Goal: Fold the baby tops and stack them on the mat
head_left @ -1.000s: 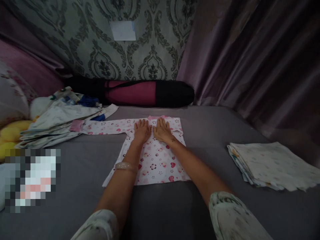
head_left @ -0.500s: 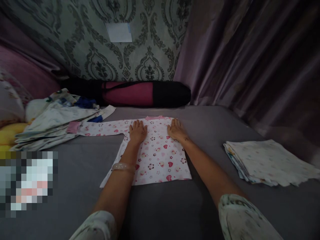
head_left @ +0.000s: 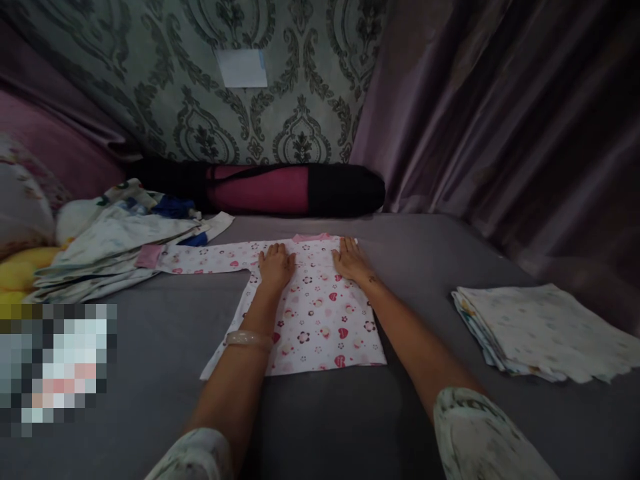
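Observation:
A small white long-sleeved shirt (head_left: 320, 320) printed with red hearts and flowers lies flat on the grey bed sheet (head_left: 160, 347), its pink collar at the far end. One sleeve stretches out to the left and ends in a pink cuff; no sleeve shows spread on the right side. My left hand (head_left: 277, 265) rests palm down on the shirt near the left shoulder, fingers extended. Near the right shoulder edge, my right hand (head_left: 351, 260) also lies flat, fingers pointing away from me. Neither hand grips the cloth.
Loosely stacked pale clothes (head_left: 110, 233) lie at the left, touching the pink cuff. A folded pale cloth pile (head_left: 545, 330) sits at the right. Along the wall lies a long black and pink bag (head_left: 260, 190). Purple curtains (head_left: 450, 113) hang on the right. A yellow plush-like item (head_left: 25, 267) is far left.
Both hands stay almost in place on the shirt, with the left fingers slightly more bent. The view has shifted a little, so everything appears slightly lower and to the right.

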Demonstrator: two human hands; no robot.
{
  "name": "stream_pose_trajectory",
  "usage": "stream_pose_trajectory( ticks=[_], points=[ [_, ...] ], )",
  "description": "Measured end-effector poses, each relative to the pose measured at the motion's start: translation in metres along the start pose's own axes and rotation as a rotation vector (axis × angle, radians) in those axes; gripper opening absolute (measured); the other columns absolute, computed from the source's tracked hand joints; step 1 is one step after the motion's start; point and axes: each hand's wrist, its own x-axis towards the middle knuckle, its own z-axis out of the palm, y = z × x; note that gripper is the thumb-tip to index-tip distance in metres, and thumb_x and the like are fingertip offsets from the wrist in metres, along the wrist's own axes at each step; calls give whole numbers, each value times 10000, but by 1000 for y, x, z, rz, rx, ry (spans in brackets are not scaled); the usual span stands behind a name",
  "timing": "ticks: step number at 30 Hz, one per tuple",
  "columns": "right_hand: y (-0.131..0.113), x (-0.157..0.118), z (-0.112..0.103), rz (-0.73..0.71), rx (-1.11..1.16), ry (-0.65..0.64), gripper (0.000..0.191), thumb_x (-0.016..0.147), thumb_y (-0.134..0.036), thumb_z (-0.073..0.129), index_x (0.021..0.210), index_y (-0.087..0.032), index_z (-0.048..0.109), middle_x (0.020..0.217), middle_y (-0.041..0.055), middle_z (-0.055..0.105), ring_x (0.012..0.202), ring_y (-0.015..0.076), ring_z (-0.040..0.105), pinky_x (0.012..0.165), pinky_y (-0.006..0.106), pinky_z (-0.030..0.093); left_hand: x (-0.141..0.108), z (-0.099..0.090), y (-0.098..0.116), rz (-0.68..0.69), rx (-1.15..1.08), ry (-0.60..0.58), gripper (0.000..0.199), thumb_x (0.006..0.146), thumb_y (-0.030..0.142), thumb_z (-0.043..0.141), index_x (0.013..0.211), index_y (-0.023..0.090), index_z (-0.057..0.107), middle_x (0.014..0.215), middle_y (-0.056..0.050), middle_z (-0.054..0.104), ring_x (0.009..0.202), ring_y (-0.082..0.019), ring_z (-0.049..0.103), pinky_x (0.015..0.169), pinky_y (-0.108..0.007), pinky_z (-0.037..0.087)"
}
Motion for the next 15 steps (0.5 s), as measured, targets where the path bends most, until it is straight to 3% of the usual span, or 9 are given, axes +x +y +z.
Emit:
stream_pose_trajectory(
  ticks=[10,15],
  points=[
    [3,2,-3,22,33,-68,679,977,-422,166,1506,3,181,1589,172,119,1466,253,76,1177,386,78,0,0,-2,-31,-110,35,419,905,309,439,1286,150,514,1371,-211,518,1299,-325,448,1129,-534,189],
    [-3,9,-11,22,34,-76,661,977,-434,178,1481,-18,276,1564,191,217,1445,288,169,1156,451,148,2,-3,-3,-30,-135,47,400,902,265,434,1272,142,521,1357,-212,529,1285,-325,463,1126,-527,196]
  ],
)
